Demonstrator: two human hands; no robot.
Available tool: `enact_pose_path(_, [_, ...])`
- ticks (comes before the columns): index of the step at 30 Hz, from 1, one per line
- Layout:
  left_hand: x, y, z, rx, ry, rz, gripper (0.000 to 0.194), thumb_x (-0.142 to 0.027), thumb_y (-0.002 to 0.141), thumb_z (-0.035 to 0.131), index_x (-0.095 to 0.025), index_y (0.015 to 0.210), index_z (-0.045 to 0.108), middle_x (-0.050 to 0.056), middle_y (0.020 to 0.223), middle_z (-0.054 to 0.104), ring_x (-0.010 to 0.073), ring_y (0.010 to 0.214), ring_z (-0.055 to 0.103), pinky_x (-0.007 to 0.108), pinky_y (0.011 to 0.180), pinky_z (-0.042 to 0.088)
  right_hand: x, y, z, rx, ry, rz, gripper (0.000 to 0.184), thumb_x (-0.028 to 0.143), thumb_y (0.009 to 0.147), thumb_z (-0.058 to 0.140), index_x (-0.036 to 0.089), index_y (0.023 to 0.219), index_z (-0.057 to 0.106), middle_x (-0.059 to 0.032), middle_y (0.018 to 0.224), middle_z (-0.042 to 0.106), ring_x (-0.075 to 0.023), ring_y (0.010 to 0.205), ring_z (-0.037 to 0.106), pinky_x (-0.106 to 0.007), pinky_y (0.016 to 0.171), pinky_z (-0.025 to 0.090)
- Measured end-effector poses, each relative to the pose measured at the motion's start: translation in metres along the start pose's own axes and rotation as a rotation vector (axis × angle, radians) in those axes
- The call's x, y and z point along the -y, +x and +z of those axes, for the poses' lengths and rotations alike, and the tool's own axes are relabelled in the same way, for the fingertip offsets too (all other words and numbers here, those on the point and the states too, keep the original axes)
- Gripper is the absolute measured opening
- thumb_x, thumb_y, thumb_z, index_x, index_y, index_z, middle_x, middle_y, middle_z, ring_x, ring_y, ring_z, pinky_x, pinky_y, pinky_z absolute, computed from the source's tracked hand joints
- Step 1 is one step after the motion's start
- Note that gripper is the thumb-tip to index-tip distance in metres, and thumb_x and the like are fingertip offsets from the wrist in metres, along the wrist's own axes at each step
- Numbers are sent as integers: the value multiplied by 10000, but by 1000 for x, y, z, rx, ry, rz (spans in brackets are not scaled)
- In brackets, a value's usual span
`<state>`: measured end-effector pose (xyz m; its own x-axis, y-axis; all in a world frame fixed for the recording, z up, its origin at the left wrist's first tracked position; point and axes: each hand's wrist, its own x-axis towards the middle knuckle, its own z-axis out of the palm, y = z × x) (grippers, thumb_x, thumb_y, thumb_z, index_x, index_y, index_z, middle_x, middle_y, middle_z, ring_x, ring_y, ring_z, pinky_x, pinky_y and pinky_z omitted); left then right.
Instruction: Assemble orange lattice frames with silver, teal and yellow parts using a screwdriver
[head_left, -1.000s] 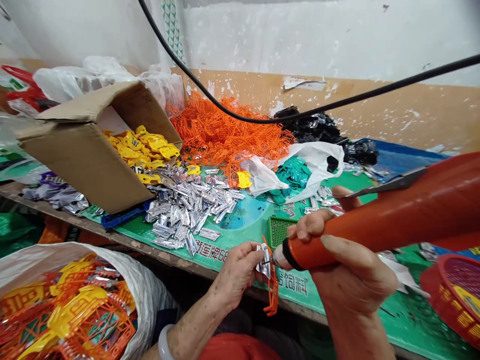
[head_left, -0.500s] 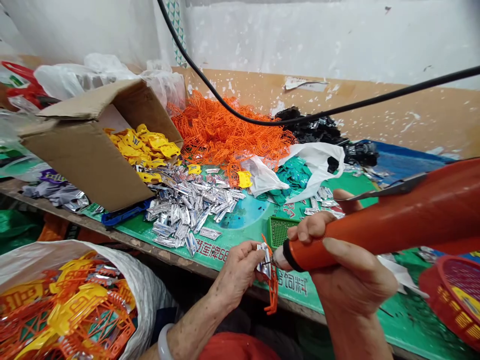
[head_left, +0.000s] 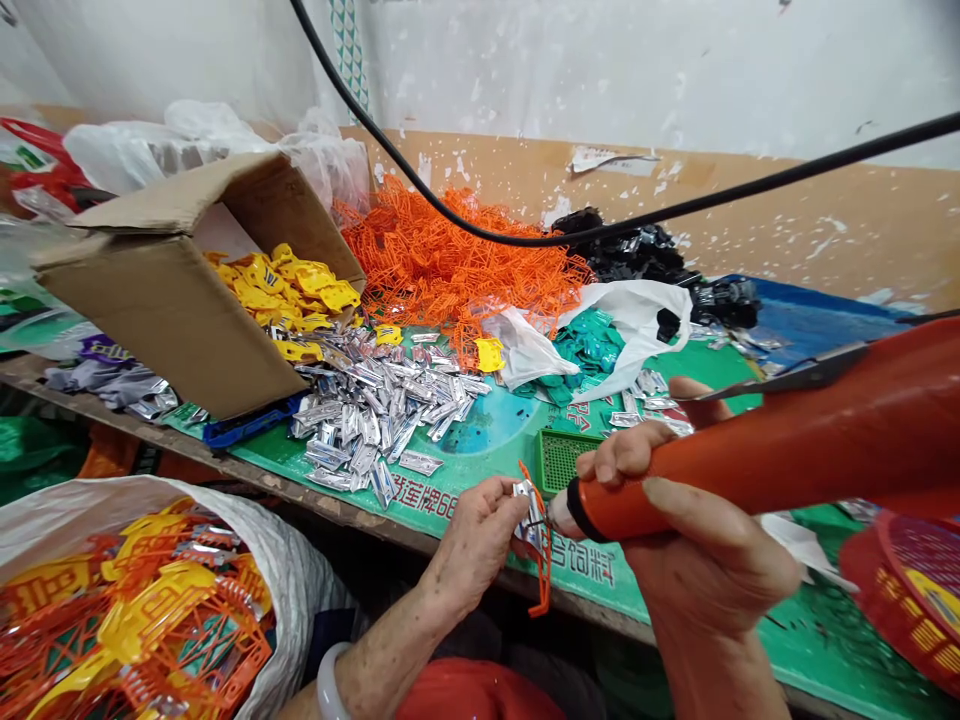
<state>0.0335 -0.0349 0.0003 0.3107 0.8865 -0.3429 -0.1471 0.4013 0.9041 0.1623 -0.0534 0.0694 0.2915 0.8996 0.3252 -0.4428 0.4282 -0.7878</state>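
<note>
My left hand (head_left: 476, 535) pinches a small silver plate (head_left: 527, 505) together with a thin orange plastic frame (head_left: 543, 580), just off the table's front edge. My right hand (head_left: 697, 545) is wrapped around a large orange-red power screwdriver (head_left: 720, 460), with a finger by its long metal lever (head_left: 802, 375). The tool points left, and its thin bit meets the silver plate. Whether a screw sits at the tip is too small to tell. Behind the tool's nose lies a green mesh tray (head_left: 562, 455).
Loose silver plates (head_left: 367, 420) cover the table's middle. Beyond are a cardboard box (head_left: 165, 320) of yellow parts, piled orange frames (head_left: 457, 260) and a white bag (head_left: 645, 320) with green pieces. A full white sack (head_left: 300, 560) stands lower left, a red basket (head_left: 892, 600) right. A black cable (head_left: 480, 235) hangs across.
The orange frame and silver plate have shifted very slightly in my left hand. The screwdriver stays at the plate, and the camera view has moved a little.
</note>
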Motion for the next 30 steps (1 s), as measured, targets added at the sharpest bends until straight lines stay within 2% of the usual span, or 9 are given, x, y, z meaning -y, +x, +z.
enact_pose_path(8, [6,3,0,1,102,44,265,-387,758,578,-135,826,624,3,655,619,125,563,564,209,490,437,2,-5,6,15,-90,-15,449,107,682,654,297,1084,591,28,694,623,-150,641,581,-337,671,503])
enact_pose_path(18, [9,1,1,11,175,97,252,-398,793,533,-153,778,593,-25,608,547,116,537,504,213,493,398,1,-12,10,-35,-258,9,559,143,643,711,281,1148,517,45,690,623,-164,622,577,-384,687,499])
enact_pose_path(21, [9,2,3,1,217,102,255,-405,791,521,-162,744,579,-22,595,548,123,536,497,225,503,389,-1,-16,6,-29,-308,-5,479,166,663,708,273,1100,544,46,706,610,-163,630,579,-400,724,507])
enact_pose_path(25, [9,3,4,4,243,106,257,-415,782,514,-177,697,559,-23,578,539,130,532,493,235,512,366,-3,-19,2,-35,-382,-13,284,195,665,715,237,923,605,23,729,604,-177,687,592,-413,773,517])
enact_pose_path(30, [9,3,3,-8,241,111,252,-417,777,516,-183,689,546,-32,559,514,133,526,482,239,511,362,-5,-20,2,-34,-404,-8,181,184,665,713,223,820,628,6,729,601,-191,726,593,-415,769,526])
